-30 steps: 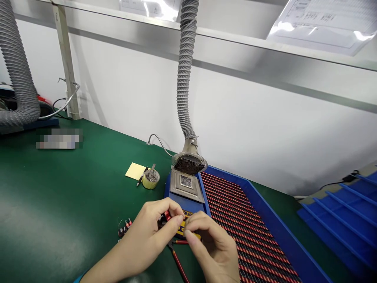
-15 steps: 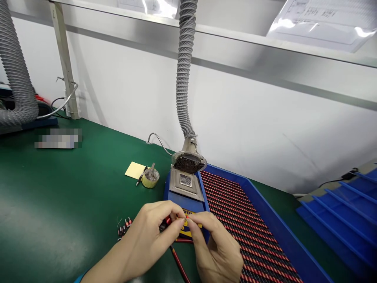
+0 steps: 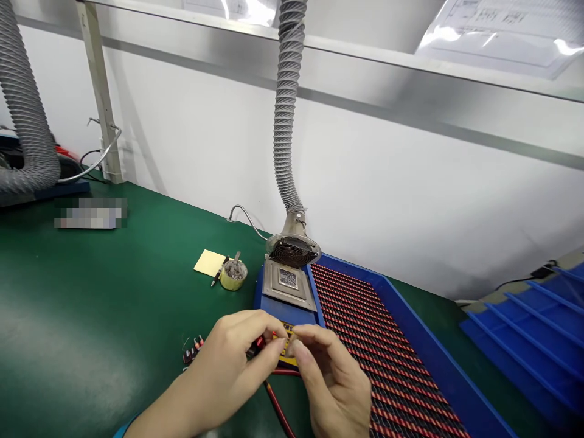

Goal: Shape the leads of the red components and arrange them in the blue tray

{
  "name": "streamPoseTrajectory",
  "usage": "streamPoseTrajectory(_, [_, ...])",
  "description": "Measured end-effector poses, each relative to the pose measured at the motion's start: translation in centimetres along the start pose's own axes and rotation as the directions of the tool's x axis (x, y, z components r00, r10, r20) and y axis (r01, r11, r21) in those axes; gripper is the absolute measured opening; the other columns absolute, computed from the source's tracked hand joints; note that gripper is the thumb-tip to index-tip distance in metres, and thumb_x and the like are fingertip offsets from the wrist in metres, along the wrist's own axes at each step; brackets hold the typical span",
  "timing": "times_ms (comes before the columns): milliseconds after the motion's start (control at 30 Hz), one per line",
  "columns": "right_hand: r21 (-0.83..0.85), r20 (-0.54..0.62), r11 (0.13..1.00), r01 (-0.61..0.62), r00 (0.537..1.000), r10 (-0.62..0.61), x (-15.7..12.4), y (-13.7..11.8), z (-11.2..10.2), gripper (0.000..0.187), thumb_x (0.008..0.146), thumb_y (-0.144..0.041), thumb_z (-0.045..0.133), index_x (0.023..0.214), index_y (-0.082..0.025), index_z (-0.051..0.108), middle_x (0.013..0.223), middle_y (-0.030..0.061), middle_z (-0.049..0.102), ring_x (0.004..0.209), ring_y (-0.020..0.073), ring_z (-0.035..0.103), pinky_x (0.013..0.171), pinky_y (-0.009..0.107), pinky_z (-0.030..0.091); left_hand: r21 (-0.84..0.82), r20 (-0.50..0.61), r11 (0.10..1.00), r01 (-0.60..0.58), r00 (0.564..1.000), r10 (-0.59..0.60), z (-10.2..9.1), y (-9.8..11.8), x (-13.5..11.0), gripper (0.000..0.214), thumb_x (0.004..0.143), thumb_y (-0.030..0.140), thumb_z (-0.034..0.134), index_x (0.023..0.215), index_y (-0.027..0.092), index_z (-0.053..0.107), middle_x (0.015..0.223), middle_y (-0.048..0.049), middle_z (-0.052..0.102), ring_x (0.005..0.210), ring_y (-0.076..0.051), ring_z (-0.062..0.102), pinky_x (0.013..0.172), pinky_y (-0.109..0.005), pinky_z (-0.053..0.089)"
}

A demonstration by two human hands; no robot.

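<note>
white wall (image 3: 387, 182), green bench top (image 3: 91, 292), metal shelf (image 3: 365, 73) above, ribbed grey hose (image 3: 287, 103) hanging down

The person's body shows only as two bare hands and a stretch of forearm. The left grip (image 3: 232, 359) and the right grip (image 3: 333, 383) each have slim, tapering fingers (image 3: 319, 353) and short, rounded nails, with plain skin and nothing worn on them. Behind the left grip, a bare left forearm (image 3: 168, 404) widens toward the lower edge of the view. At its end, farthest from the left grip, a sliver of teal-blue sleeve (image 3: 121, 431) shows, too small for its weave or seams to be told.
</note>
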State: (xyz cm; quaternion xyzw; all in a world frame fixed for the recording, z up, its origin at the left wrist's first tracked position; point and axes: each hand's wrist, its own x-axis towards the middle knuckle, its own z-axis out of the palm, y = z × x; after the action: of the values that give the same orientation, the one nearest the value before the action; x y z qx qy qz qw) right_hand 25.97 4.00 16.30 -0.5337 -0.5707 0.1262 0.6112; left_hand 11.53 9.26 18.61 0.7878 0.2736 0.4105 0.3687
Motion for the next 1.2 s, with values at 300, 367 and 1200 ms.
streamPoseTrajectory(300, [-0.037, -0.124, 0.999, -0.012, 0.992, 0.007, -0.7, -1.1, 1.4, 0.013, 0.086, -0.025, 0.059, 0.074, -0.022, 0.064, 0.065, -0.0018, 0.063, 0.059, 0.0133, 0.060, 0.057, 0.022, 0.048, -0.158, 0.055, 0.975, 0.156, 0.987, -0.149, -0.3, 0.7, 0.1, 0.019, 0.090, 0.023, 0.051, 0.072, 0.020, 0.057, 0.068, 0.0052, 0.057, 0.062, -0.009, 0.047, 0.058, -0.019, 0.037])
streamPoseTrajectory(367, [-0.053, -0.129, 0.999, -0.011, 0.992, 0.004, -0.7, -1.2, 1.4, 0.014, 0.085, -0.025, 0.059, 0.073, -0.022, 0.064, 0.065, -0.0011, 0.063, 0.059, 0.0138, 0.060, 0.055, 0.022, 0.047, -0.183, 0.061, 0.969, 0.166, 0.986, -0.157, -0.4, 0.9, 0.1, 0.018, 0.089, 0.022, 0.051, 0.072, 0.020, 0.057, 0.068, 0.0051, 0.057, 0.062, -0.009, 0.047, 0.058, -0.020, 0.037])
streamPoseTrajectory(1200, [-0.056, -0.257, 0.994, 0.095, 0.960, -0.107, -0.9, -0.6, 1.0, 0.012, 0.081, -0.018, 0.068, 0.090, -0.023, 0.073, 0.075, 0.0022, 0.072, 0.061, 0.0168, 0.065, 0.061, 0.028, 0.055, -0.155, -0.011, 0.982, 0.110, 0.993, -0.113, -0.1, 0.3, -0.2, 0.016, 0.091, 0.022, 0.050, 0.076, 0.021, 0.057, 0.070, 0.0053, 0.057, 0.063, -0.009, 0.048, 0.059, -0.019, 0.036])
